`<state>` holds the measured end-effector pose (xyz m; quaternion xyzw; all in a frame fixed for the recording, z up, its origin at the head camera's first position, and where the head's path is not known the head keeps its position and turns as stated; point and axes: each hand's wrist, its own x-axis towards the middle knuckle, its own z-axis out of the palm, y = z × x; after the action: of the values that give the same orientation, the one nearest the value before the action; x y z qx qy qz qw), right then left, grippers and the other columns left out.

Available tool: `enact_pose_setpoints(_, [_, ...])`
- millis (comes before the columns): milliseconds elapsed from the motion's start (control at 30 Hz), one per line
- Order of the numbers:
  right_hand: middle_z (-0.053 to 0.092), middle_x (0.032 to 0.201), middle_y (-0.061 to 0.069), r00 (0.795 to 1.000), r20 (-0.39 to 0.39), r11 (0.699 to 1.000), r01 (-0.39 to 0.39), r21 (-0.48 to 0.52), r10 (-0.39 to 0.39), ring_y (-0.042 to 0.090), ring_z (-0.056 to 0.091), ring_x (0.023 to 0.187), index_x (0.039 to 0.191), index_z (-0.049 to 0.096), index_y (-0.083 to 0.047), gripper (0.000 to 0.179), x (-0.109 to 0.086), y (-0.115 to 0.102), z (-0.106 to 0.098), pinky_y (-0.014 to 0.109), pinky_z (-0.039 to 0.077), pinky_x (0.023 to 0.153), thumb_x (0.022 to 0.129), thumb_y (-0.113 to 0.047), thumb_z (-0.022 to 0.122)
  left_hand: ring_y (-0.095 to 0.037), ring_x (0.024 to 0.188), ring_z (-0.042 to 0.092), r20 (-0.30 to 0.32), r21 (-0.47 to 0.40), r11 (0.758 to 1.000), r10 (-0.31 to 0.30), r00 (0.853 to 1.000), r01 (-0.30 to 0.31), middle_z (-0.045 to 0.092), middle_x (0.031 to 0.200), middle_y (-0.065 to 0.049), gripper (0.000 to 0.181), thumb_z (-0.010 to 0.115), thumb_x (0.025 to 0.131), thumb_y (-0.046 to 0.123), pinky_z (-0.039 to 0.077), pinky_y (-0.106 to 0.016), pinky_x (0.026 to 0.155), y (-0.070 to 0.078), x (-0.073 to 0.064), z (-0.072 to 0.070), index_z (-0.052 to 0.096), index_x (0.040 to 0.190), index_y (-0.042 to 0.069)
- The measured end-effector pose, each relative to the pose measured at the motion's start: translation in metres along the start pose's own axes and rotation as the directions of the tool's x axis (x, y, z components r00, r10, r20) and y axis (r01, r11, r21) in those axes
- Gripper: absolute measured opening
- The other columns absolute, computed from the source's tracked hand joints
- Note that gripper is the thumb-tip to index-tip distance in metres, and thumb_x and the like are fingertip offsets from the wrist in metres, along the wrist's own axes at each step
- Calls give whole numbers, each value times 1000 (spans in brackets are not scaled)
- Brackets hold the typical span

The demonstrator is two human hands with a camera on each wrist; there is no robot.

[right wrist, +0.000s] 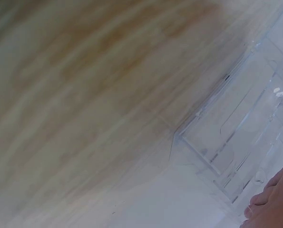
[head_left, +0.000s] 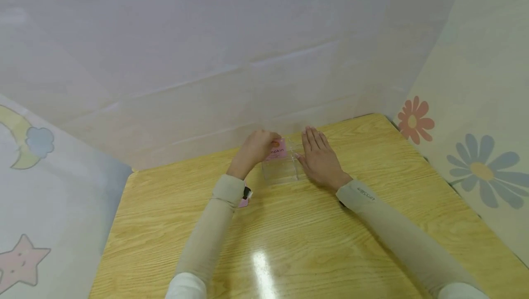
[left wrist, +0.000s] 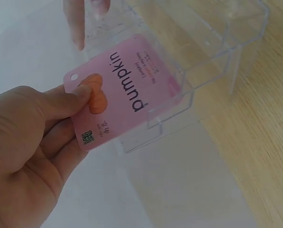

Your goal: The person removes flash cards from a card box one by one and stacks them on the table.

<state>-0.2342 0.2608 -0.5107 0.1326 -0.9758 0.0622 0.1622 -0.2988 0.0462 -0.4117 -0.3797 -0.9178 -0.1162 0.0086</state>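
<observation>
A pink flash card printed "pumpkin" is pinched between the thumb and fingers of my left hand. Its lower edge sits in a compartment of a clear plastic stepped holder, which has several tiers. On the holder's right side lies my right hand, fingers straight and thumb at the holder's edge. Whether the thumb presses on the plastic I cannot tell. In the right wrist view the clear holder shows its side, with part of the hand at the lower right corner.
Under the left wrist, another pink piece shows partly on the wooden table; the wrist hides the rest. A pale curtain-like backdrop stands behind the table, and printed walls with flowers and a star flank it.
</observation>
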Motion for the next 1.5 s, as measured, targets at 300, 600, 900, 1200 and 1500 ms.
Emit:
enact_pose_setpoints(300, [6,165,22,999,36,1000,-21,2,21,34,3,155,156,10,3,76,-2,0,2,51,7,128,105,-46,35,-22,106,71,74,-76,997,28,997,-22,73,118,-8,27,66,94,17,58,-31,93,-3,1,-8,71,118,7])
enact_pose_setpoints(600, [3,166,21,999,40,1000,-21,-13,22,34,2,156,156,10,3,76,-1,1,2,50,6,128,105,-47,33,-20,107,70,148,-99,994,59,987,-44,73,117,-7,24,63,96,15,58,-30,93,-2,2,-18,72,117,9])
enact_pose_setpoints(900, [8,165,23,999,33,1000,-15,-7,15,34,3,155,156,11,4,76,0,0,2,51,6,128,105,-47,35,-23,116,66,156,-103,994,41,987,-25,69,126,-7,28,60,98,14,56,-33,98,-2,1,-24,69,124,9])
enact_pose_setpoints(1200, [5,165,23,1000,31,1000,-5,-7,5,35,2,155,156,11,4,74,0,1,0,51,7,128,105,-44,35,-22,113,68,75,-140,989,50,996,-39,69,125,-8,31,61,97,12,57,-32,95,-7,-3,-26,66,128,10])
enact_pose_setpoints(1500, [4,165,23,1000,21,1000,0,10,0,37,5,155,155,12,6,74,-1,0,0,52,7,127,105,-42,37,-22,112,68,69,-209,977,62,996,-46,70,124,-8,30,59,98,8,58,-34,94,-17,-6,-31,67,127,9])
